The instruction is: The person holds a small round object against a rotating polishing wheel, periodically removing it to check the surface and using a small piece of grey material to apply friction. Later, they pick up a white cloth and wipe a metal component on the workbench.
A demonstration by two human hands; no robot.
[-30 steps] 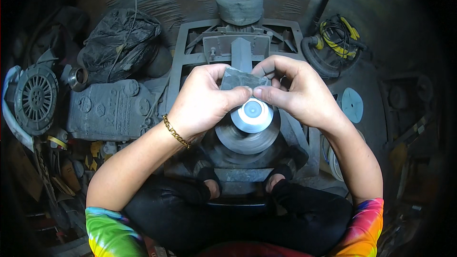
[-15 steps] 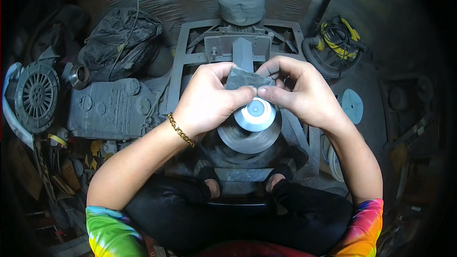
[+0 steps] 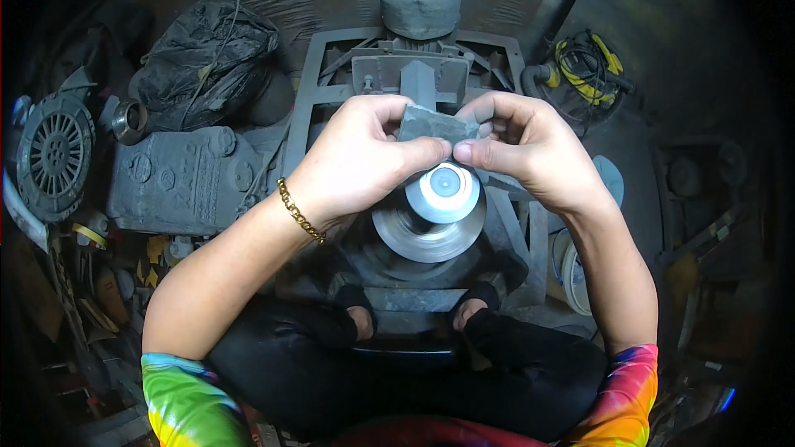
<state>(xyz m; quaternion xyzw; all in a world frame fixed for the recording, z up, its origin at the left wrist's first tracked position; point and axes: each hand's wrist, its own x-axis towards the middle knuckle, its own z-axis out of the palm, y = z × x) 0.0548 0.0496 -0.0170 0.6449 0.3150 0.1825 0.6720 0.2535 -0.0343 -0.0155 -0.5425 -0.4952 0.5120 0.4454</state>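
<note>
Toward twelve o'clock, beyond the person's knees, a dusty metal frame [image 3: 330,93] takes up the most room, with a ribbed gray case [image 3: 178,182] lying at nine o'clock and a crumpled black bag [image 3: 199,58] at ten. At two o'clock sits a coiled hose [image 3: 592,74] in black and yellow, and at the far top of the frame stands a round gray motor [image 3: 420,4]. Near the middle of the clock is a wide wheel [image 3: 431,244], its face streaked with blur, and over it a smaller pale cap [image 3: 445,183]. The left hand [image 3: 364,149] comes in from eight o'clock and the right hand [image 3: 526,145] from four; their fingers are clamped on a flat gray piece [image 3: 435,124], thumbs on the near side, tips close together. The piece is just on the twelve o'clock side of the cap, its upper edge uneven; whether its lower edge touches the cap cannot be told, since the thumbs cover it. Smallest is a gold bracelet [image 3: 298,211] around the left wrist.
</note>
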